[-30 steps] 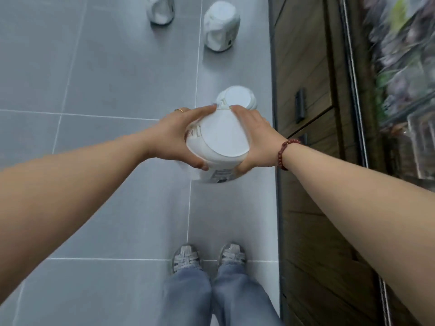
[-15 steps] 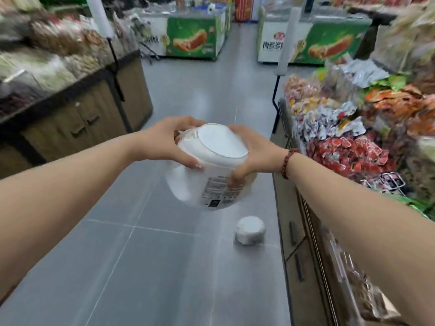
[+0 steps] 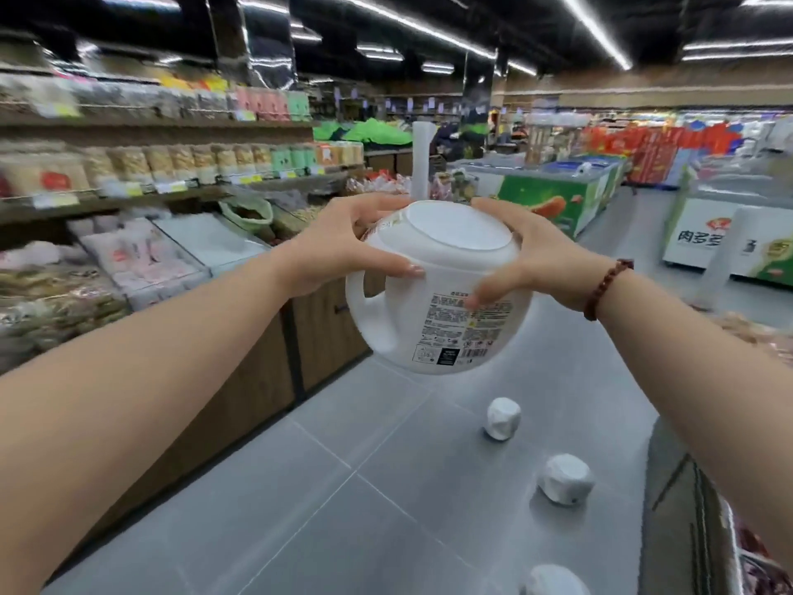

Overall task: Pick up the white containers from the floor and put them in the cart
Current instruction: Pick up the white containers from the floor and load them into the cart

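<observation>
I hold a large white container (image 3: 433, 294) at chest height in front of me, its flat round base turned up toward the camera and its printed label facing me. My left hand (image 3: 343, 246) grips its left side and my right hand (image 3: 532, 259), with a bead bracelet at the wrist, grips its right side. Three more white containers stand on the grey floor at the lower right: one (image 3: 503, 418) farthest, one (image 3: 565, 478) nearer, one (image 3: 555, 581) cut off by the bottom edge. No cart is in view.
A wooden shelf unit (image 3: 240, 392) with packaged snacks lines the left of the aisle. Chest freezers (image 3: 558, 195) with green and white fronts stand ahead. A display counter edge (image 3: 686, 508) runs along the right. Grey tiled floor (image 3: 343, 487) stretches between them.
Both hands lifted the container off the floor to chest height. My view swung up and to the left, so the left shelves and the ceiling show now.
</observation>
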{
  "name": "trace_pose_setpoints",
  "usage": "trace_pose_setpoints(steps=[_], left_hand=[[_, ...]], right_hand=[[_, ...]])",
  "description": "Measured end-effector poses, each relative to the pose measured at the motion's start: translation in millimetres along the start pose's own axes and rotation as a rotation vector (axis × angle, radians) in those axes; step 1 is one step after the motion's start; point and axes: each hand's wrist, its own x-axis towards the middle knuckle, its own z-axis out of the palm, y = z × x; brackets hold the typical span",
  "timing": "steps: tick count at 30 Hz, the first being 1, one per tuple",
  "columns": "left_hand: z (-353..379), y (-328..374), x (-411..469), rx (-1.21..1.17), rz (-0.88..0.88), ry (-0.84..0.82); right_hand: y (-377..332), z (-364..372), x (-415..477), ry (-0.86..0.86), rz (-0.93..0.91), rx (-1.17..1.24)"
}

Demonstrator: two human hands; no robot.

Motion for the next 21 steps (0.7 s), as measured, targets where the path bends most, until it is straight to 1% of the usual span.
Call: trace_pose_setpoints(steps=[6, 9, 16, 21], left_hand=[[-86, -7, -98, 0.098, -0.122, 0.179], [-133, -15, -159, 0.124, -0.179, 0.268], [-248, -47, -324, 0.194, -0.277, 0.423], [-323, -57, -437, 0.221, -0.378, 0.522]], right_hand=[[-50, 101, 49, -0.150, -0.119, 0.084], [-86, 166, 69, -0.227, -0.201, 0.064], [-181, 344, 94, -0.422, -0.308, 0.093], [-248, 470, 96, -0.511, -0.374, 0.131]])
